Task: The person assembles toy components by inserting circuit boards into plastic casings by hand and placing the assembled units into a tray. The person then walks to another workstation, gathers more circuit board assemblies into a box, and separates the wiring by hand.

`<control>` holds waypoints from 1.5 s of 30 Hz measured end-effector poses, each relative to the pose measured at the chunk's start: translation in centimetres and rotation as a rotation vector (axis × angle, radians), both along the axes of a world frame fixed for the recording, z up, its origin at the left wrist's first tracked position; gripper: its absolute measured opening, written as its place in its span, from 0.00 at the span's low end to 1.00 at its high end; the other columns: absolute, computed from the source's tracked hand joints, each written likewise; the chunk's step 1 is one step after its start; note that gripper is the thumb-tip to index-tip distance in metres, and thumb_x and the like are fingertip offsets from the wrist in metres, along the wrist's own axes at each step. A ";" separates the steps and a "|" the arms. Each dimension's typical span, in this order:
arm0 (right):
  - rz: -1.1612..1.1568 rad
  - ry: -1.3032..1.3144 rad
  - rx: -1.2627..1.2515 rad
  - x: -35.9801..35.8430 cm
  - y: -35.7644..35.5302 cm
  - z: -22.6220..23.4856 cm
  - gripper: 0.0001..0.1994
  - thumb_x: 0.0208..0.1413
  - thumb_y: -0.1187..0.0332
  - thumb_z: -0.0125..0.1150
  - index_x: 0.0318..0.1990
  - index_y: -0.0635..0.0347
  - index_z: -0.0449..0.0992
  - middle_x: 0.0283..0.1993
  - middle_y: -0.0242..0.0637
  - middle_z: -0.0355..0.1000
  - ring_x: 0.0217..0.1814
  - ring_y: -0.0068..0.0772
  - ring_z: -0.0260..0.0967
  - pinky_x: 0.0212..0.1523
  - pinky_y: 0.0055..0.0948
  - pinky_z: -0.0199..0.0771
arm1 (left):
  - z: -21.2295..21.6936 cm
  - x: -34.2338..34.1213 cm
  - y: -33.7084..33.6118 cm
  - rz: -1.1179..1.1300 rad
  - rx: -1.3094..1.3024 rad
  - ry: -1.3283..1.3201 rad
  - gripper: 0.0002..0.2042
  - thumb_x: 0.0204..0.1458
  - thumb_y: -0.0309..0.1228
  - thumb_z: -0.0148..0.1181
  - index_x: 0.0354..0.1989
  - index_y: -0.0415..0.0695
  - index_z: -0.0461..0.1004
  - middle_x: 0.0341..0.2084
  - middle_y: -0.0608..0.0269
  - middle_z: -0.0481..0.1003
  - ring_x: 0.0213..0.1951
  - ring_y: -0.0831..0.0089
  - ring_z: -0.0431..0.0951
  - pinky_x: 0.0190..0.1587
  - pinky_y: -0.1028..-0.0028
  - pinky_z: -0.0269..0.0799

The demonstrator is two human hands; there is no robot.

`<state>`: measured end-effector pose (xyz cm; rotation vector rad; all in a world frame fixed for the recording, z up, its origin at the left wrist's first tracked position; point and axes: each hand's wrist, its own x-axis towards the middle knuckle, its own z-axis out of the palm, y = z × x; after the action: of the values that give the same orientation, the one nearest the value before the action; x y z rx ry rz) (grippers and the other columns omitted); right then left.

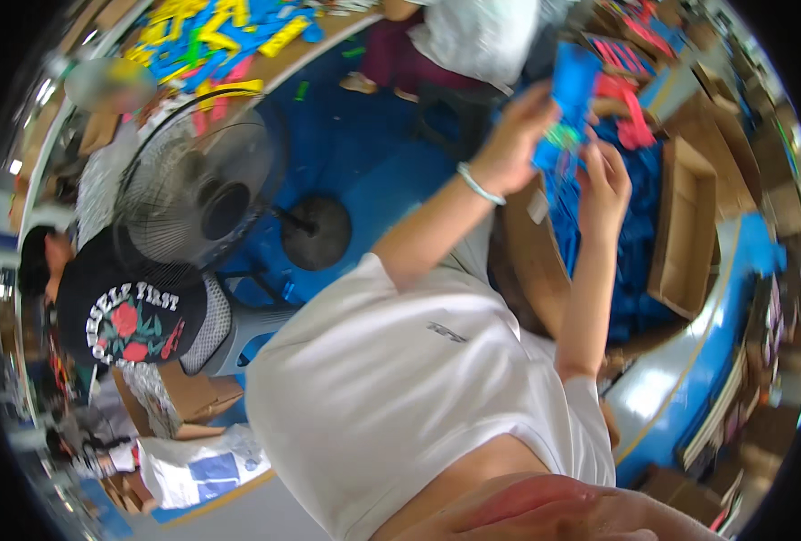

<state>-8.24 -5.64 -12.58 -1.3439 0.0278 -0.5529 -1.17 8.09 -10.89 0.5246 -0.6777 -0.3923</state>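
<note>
Both my hands are raised in front of me at the upper right, above a big open cardboard box (536, 252) with many blue pieces (635, 225) in it. My left hand (520, 135), with a pale band at the wrist, is closed on the left edge of a flat blue strip-like piece (575, 77) that carries a bright green patch. At the lower right edge of that piece, the fingers of my right hand (606, 180) are pinched together. Blur hides exactly what the right fingertips grip. The blue piece is held upright, its lower end partly overlapping the blue pieces behind.
A standing fan (207, 180) is on the left, beside a person in a black printed shirt (134, 316). Yellow, blue and pink pieces (220, 36) cover a table at the far left. Another person in white (477, 41) sits ahead. Red pieces (630, 117) lie beyond the box.
</note>
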 end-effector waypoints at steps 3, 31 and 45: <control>0.129 0.059 -0.135 1.0 -0.2 -0.1 0.08 0.59 0.72 0.61 0.42 0.65 0.78 0.32 0.32 0.74 0.32 0.20 0.68 0.32 0.20 0.66 | 2.2 2.1 2.6 0.065 -0.014 -0.148 0.21 0.64 0.37 0.49 0.59 0.35 0.63 0.50 0.46 0.73 0.44 0.60 0.80 0.48 0.61 0.79; -0.925 -0.527 -1.060 -6.5 -6.6 6.8 0.07 0.52 0.76 0.64 0.39 0.62 0.80 0.38 0.37 0.76 0.37 0.38 0.76 0.36 0.28 0.77 | 4.2 -0.6 -5.1 0.098 0.296 -0.251 0.19 0.66 0.35 0.44 0.63 0.41 0.61 0.48 0.49 0.73 0.40 0.61 0.79 0.40 0.60 0.81; -0.784 -0.685 -1.371 -5.1 -7.9 9.2 0.08 0.42 0.77 0.66 0.34 0.62 0.80 0.36 0.35 0.75 0.38 0.34 0.74 0.35 0.27 0.77 | 2.4 -4.6 -5.6 -0.154 0.440 -0.224 0.19 0.67 0.37 0.42 0.58 0.35 0.63 0.38 0.49 0.76 0.29 0.69 0.79 0.26 0.71 0.78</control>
<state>-13.36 -13.51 -3.38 -2.3736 -0.4858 -1.8952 -5.75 2.48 -8.46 0.9467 -0.8562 -0.6402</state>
